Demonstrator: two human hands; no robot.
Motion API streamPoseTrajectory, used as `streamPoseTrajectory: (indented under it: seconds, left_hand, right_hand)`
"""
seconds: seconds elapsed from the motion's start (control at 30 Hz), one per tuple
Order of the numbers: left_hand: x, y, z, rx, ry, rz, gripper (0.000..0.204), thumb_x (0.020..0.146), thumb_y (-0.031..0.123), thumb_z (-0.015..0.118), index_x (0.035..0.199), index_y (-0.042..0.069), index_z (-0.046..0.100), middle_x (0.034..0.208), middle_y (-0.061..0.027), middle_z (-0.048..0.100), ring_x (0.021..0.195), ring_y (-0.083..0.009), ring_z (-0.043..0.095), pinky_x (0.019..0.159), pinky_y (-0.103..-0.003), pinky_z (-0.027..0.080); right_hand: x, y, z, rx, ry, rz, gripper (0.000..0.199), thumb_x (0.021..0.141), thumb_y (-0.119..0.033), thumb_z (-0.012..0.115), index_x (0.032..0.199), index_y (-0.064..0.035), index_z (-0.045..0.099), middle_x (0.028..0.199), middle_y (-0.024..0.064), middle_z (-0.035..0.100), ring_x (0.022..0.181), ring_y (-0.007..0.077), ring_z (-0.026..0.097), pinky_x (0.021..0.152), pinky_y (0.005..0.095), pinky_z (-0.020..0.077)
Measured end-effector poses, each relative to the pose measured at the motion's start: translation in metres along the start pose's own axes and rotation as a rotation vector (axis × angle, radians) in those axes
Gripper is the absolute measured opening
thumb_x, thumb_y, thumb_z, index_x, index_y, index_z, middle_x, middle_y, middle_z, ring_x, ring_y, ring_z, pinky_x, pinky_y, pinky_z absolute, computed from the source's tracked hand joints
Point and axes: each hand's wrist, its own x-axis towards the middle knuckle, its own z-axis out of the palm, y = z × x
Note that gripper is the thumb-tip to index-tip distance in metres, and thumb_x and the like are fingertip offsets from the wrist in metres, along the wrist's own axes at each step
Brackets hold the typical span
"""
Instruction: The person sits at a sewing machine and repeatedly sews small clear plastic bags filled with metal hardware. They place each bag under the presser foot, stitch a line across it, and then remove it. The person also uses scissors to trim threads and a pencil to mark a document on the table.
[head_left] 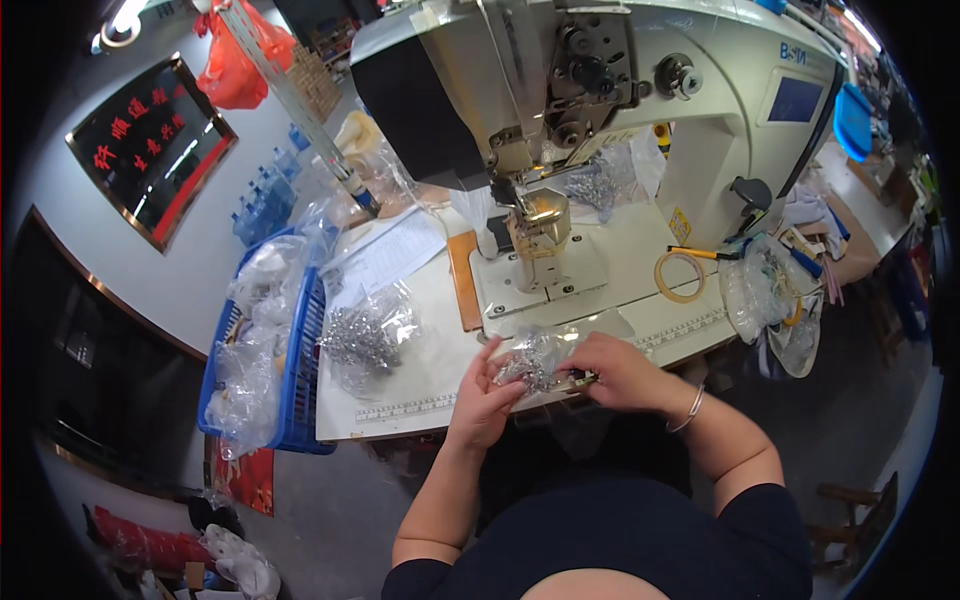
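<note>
At the front edge of the white sewing table (425,365), both hands meet around a clear plastic bag (535,358) filled with small shiny silver pieces. My left hand (485,398) grips the bag's left side, thumb in front and fingers partly raised behind. My right hand (620,372) is closed at the bag's right side, on a small dark tool (582,379) that pokes out under the fingers; its kind is mostly hidden. Just beyond the hands stands the head of a large industrial sewing machine (540,240). A second bag of silver pieces (365,335) lies to the left.
A blue plastic basket (312,355) with clear bags stands at the left edge. Papers (395,255) lie behind. To the right are a tape roll (680,277), a yellow utility knife (700,253) and a cluttered plastic bag (760,285). A wooden stool (850,515) is at lower right.
</note>
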Motion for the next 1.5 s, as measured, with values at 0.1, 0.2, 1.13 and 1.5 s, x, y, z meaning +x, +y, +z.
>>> streamPoseTrajectory:
  seconds: [0.1, 0.2, 1.13, 1.5]
  left_hand:
    - [-0.015, 0.013, 0.014, -0.531, -0.225, -0.292, 0.063, 0.084, 0.005, 0.058, 0.139, 0.001, 0.028, 0.130, -0.0153, 0.046, 0.119, -0.0249, 0.049, 0.098, -0.040, 0.043]
    - [-0.013, 0.001, 0.019, -0.378, -0.101, -0.046, 0.047, 0.093, 0.009, 0.047, 0.138, 0.014, 0.034, 0.138, -0.0084, 0.041, 0.126, -0.0283, 0.043, 0.103, -0.053, 0.036]
    - [0.018, -0.017, 0.030, -0.911, -0.283, 0.184, 0.051, 0.093, 0.017, 0.045, 0.142, 0.021, 0.028, 0.145, -0.0042, 0.033, 0.130, -0.0265, 0.037, 0.109, -0.047, 0.029]
    - [0.015, 0.010, -0.008, -0.239, 0.187, 0.437, 0.053, 0.091, -0.003, 0.048, 0.139, 0.008, 0.031, 0.128, -0.0144, 0.051, 0.112, -0.0214, 0.054, 0.096, -0.035, 0.046]
  right_hand:
    - [0.026, -0.021, -0.037, -0.124, -0.152, -0.205, 0.033, 0.066, -0.004, 0.065, 0.098, -0.0115, 0.063, 0.089, 0.0051, 0.058, 0.091, 0.0271, 0.053, 0.076, 0.0383, 0.0470]
    - [0.051, -0.036, -0.055, -0.266, -0.165, -0.245, 0.026, 0.067, -0.003, 0.065, 0.091, -0.0108, 0.062, 0.091, 0.0047, 0.058, 0.094, 0.0268, 0.052, 0.078, 0.0373, 0.0477]
    - [0.034, 0.003, 0.018, 1.393, 0.619, 0.607, 0.015, 0.083, -0.017, 0.066, 0.094, -0.0073, 0.063, 0.085, 0.0021, 0.064, 0.067, 0.0058, 0.051, 0.056, 0.0200, 0.0372]
    - [0.020, 0.015, 0.016, 1.371, 0.590, 0.592, 0.025, 0.086, -0.029, 0.064, 0.104, -0.0115, 0.060, 0.086, -0.0030, 0.058, 0.065, 0.0051, 0.048, 0.049, 0.0183, 0.0335]
